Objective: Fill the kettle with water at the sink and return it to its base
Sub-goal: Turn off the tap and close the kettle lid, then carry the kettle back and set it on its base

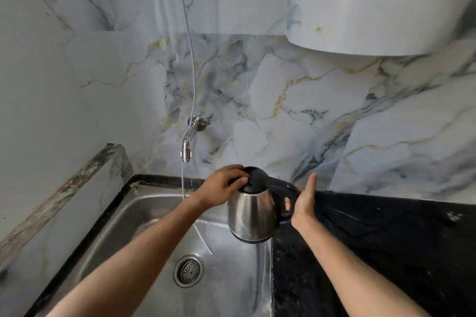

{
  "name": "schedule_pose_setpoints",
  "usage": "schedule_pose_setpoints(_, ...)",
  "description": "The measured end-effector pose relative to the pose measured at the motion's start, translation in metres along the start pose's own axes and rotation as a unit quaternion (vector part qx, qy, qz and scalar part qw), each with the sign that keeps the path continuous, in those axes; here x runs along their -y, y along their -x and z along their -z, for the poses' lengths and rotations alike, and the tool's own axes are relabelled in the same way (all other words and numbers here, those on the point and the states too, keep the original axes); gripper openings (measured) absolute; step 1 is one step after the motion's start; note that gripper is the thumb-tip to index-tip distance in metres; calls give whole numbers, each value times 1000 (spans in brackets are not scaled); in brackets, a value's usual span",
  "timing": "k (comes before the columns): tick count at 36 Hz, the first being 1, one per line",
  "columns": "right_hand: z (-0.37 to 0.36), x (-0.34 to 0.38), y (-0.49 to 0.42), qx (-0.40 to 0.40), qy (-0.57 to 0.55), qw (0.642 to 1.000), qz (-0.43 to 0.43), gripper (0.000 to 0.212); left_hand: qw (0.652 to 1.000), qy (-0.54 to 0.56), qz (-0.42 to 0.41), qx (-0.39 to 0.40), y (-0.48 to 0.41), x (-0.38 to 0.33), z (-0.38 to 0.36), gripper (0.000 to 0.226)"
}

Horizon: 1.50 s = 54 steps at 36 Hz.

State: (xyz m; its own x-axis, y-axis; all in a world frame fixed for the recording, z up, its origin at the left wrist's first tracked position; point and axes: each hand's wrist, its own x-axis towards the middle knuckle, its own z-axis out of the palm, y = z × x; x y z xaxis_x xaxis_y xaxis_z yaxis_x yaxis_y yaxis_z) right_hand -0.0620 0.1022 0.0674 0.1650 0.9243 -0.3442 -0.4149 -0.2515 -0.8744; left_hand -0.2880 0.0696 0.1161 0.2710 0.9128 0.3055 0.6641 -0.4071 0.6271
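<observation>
A steel kettle (251, 216) with a black lid and black handle hangs over the right edge of the steel sink (144, 213), its lid down. My right hand (304, 203) grips the handle on its right side. My left hand (222, 185) lies flat on the lid with the fingers curled over it. The wall tap (186, 147) sits to the left of the kettle, and a thin stream of water runs from it into the basin, apart from the kettle. The kettle's base is not in view.
A black stone counter (373, 252) stretches right of the sink. The drain (188, 270) sits at the basin's middle, with a thin white strip lying near it. A white appliance (373, 2) hangs on the marble wall at top right. A stone ledge (64, 188) runs along the left.
</observation>
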Motion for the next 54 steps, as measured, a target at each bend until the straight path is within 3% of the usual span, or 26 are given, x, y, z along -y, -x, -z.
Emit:
schedule_pose_setpoints(5, 53, 31, 3, -16, 11, 1000, 22, 82, 998, 29, 37, 35, -3, -42, -40, 43)
schedule_pose_setpoints(6, 50, 31, 1, -14, 4, 1000, 20, 85, 998, 34, 37, 33, -1, -40, -41, 43)
schedule_pose_setpoints(7, 114, 59, 3, -29, -8, 999, 30, 88, 999, 34, 18, 39, -12, -95, -84, 42)
schedule_pose_setpoints(14, 173, 89, 0, -22, 2, 999, 41, 85, 996, 43, 21, 74, -28, -139, -124, 44)
schedule_pose_setpoints(17, 219, 104, -1, -27, 4, 999, 44, 81, 986, 137, 73, 62, -27, -170, -159, 42)
schedule_pose_setpoints(19, 242, 110, -1, -29, 4, 999, 41, 81, 957, 255, 137, 1, -25, -184, -180, 43)
schedule_pose_setpoints(21, 265, 115, -2, -32, 4, 999, 37, 83, 896, 385, 215, -42, -23, -197, -202, 49)
schedule_pose_setpoints(24, 289, 113, -3, -35, 2, 999, 36, 83, 820, 485, 304, -19, -18, -203, -226, 77)
schedule_pose_setpoints(26, 303, 109, -2, -44, 6, 998, 32, 85, 790, 512, 336, 0, -13, -203, -239, 91)
schedule_pose_setpoints(30, 323, 97, -1, -67, 7, 997, 20, 83, 764, 546, 344, 10, -3, -198, -259, 99)
schedule_pose_setpoints(41, 332, 69, 0, -31, 31, 999, 7, 83, 741, 554, 379, 1, 25, -178, -278, 105)
schedule_pose_setpoints(54, 341, 59, -10, -40, 50, 998, 0, 80, 747, 553, 368, 38, 24, -168, -283, 103)
